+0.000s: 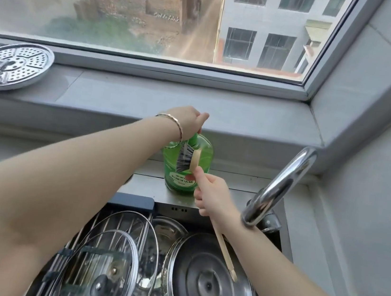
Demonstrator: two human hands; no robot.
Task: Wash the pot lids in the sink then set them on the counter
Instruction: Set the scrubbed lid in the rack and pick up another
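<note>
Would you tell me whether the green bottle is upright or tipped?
Upright: the bottle stands on its base on the ledge, with the left hand holding its top.

Home kitchen, by all signs. Near edge: steel sink (pixel 139 185) w/ a wire rack (pixel 115 221) in it, glass pot lids (pixel 100 259) on the left & a steel lid (pixel 208 286) on the right. Chrome faucet (pixel 281 184) arches in from the right. Green dish soap bottle (pixel 203 156) stands on the sink's far ledge, a wooden-handled dish brush (pixel 184 157) just in front. Tiled walls (pixel 370 96) right; grey windowsill (pixel 170 102) runs across beyond the sink, w/ a perforated steamer plate (pixel 11 66) at its far left. Window (pixel 132 15) above looks down on other bldgs, a brick wall & some greenery outside.
</note>
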